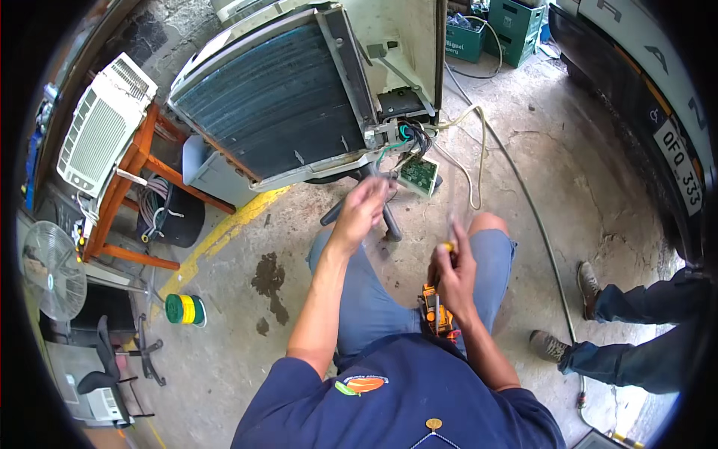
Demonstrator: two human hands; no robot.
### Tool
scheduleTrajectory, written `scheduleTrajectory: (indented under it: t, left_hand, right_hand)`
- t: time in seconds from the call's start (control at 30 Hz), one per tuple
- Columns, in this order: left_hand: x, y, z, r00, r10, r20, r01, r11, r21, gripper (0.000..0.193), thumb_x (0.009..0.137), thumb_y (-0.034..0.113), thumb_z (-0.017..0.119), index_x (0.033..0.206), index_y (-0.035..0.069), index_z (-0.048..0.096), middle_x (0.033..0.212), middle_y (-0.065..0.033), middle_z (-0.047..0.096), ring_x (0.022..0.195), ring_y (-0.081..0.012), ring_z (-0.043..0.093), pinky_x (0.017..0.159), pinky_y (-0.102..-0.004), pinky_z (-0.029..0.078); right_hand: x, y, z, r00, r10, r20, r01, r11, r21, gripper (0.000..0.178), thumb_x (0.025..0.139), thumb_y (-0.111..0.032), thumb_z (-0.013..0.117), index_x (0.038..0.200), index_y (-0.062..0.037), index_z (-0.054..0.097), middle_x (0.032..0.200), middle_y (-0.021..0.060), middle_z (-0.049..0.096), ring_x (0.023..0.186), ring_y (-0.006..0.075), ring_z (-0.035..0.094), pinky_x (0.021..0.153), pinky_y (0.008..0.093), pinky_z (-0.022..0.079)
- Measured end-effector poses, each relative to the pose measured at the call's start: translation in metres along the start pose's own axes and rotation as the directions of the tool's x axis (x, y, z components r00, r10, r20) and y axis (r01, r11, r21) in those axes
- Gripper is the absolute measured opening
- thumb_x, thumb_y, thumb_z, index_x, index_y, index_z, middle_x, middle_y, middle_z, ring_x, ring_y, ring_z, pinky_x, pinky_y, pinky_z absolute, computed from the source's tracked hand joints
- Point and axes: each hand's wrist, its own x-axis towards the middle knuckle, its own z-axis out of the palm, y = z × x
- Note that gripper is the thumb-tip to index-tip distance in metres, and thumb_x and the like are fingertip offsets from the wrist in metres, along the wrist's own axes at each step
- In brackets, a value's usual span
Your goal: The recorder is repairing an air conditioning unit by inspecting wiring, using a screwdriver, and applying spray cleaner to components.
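My left hand is closed, its fingertips blurred and pinched just below the opened air conditioner. What those fingers hold, if anything, cannot be made out. To the right, above my thigh, my right hand is closed round a yellow-handled tool; a faint blurred shaft suggests a screwdriver. A green circuit board in a pale casing hangs at the unit's lower right corner, below a bundle of wires. Between my legs, below my right hand, lies an orange-yellow meter-like device.
A white air conditioner rests on a wooden stand at left, near a fan and wire spool. A hose crosses the floor. A person's shoes and a parked vehicle are at right.
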Motion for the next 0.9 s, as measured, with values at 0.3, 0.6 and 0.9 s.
scheduleTrajectory:
  t: [0.3, 0.6, 0.9]
  left_hand:
    - [0.038, 0.002, 0.015, 0.978, 0.208, 0.025, -0.191, 0.933, -0.304, 0.019, 0.106, 0.014, 0.053, 0.114, 0.005, 0.068, 0.075, 0.0077, 0.046, 0.063, -0.0006, 0.035, 0.058, -0.0176, 0.031]
    - [0.054, 0.020, 0.004, 0.958, 0.287, -0.005, -0.255, 0.844, -0.473, 0.024, 0.104, 0.011, 0.055, 0.120, -0.001, 0.067, 0.076, 0.0069, 0.046, 0.064, -0.0015, 0.036, 0.060, -0.0173, 0.032]
    - [0.051, 0.027, 0.008, 0.960, 0.267, -0.077, -0.270, 0.831, -0.486, 0.020, 0.102, 0.010, 0.058, 0.117, 0.001, 0.069, 0.076, 0.0070, 0.049, 0.063, -0.0002, 0.035, 0.058, -0.0172, 0.031]
  right_hand:
    - [-0.033, -0.038, 0.012, 0.952, 0.045, 0.303, 0.023, 0.975, -0.219, 0.072, 0.093, -0.002, 0.061, 0.160, -0.0093, 0.038, 0.099, 0.0097, 0.066, 0.064, 0.0088, 0.049, 0.055, 0.0206, 0.038]
    - [-0.048, -0.079, 0.037, 0.967, 0.020, 0.255, -0.053, 0.991, 0.122, 0.072, 0.089, 0.001, 0.059, 0.158, -0.0072, 0.041, 0.110, 0.0093, 0.062, 0.064, 0.0083, 0.045, 0.055, 0.0192, 0.036]
    - [-0.046, -0.087, 0.039, 0.971, 0.067, 0.231, -0.112, 0.976, 0.189, 0.073, 0.087, 0.002, 0.058, 0.158, -0.0066, 0.041, 0.108, 0.0109, 0.062, 0.063, 0.0079, 0.044, 0.053, 0.0186, 0.033]
